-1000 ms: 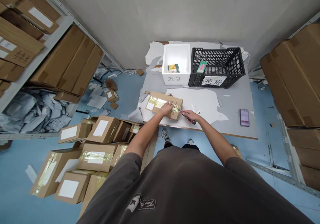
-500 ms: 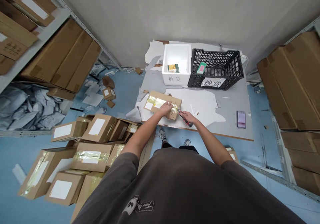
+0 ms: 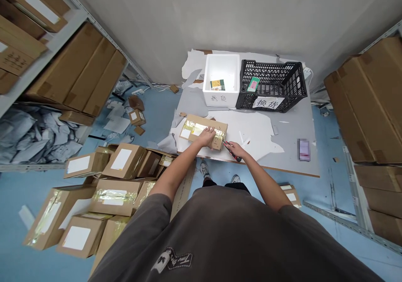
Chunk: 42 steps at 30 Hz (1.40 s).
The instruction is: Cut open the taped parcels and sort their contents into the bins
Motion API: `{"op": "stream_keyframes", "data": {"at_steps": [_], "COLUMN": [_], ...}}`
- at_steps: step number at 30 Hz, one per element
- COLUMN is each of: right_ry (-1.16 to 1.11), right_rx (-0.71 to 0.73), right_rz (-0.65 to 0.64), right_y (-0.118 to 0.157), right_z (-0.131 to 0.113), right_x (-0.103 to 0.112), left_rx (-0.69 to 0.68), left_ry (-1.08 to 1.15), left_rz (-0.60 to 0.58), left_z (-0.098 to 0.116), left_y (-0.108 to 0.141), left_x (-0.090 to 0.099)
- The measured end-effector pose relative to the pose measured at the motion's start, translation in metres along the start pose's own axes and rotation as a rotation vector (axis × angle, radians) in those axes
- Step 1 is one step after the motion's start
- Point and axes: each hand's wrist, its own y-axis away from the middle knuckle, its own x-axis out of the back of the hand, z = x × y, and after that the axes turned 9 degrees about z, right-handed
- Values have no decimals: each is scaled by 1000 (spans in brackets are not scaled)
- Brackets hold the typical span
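Note:
A taped cardboard box (image 3: 196, 125) with white labels lies on the table near its front edge. My left hand (image 3: 207, 137) rests flat on top of the box, fingers spread, holding nothing. In my right hand (image 3: 235, 148) is a red and black cutter (image 3: 233, 153), gripped with its tip at the right end of the box. The cutter's handle points toward the front edge of the table.
Behind the box stand a white bin (image 3: 221, 98) and a black crate (image 3: 273, 91), each with a small packet inside. A phone (image 3: 304, 150) lies at the table's right. Stacked cartons (image 3: 114, 196) are on the left, and shelves (image 3: 72, 26) flank both sides.
The cutter tip has shifted slightly down and left along the right end of the box. My left hand has slid slightly left on the top.

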Motion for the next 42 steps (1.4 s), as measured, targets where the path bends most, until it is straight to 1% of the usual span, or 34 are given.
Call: {"op": "stream_keyframes", "data": {"at_steps": [2,4,6,7,9,11,14,17,20,24,27,31,35,39,42], "right_ry": [31,36,11,-4,-22,-13,81,242,396,554,653,791,850,880,810], "right_rx": [22,35,21,7,-17,-31,-10,59,147,236,270,308,359,369,367], "right_rz": [21,63,127,157,205,233,257,278,261,214,212,225,248,260,255], "right_y": [4,10,16,19,22,23,20,16,11,-1,-13,-21,-23,-33,-31], "right_z": [2,5,7,7,6,1,-8,-16,-21,-26,-29,-28,-25,-29,-28], "right_x": [6,15,24,28,32,35,38,43,50,55,53,51,53,54,60], "left_rx": [18,61,134,177,242,269,269,225,155,140,144,146,152,158,154], "left_ry": [68,171,220,210,159,121,92,79,92,112,130,175,192,180,156], "left_rz": [20,89,165,181,162,116,84,123,191,261,279,294,312,294,280], "left_z": [-1,-4,-9,-11,-16,-19,-22,-26,-28,-24,-17,-13,-12,-11,-10], "left_y": [2,3,2,-1,-8,-18,-32,-38,-36,-29,-24,-19,-17,-15,-12], "left_x": [3,7,10,10,10,9,7,7,3,-10,-20,-25,-27,-28,-27]}}
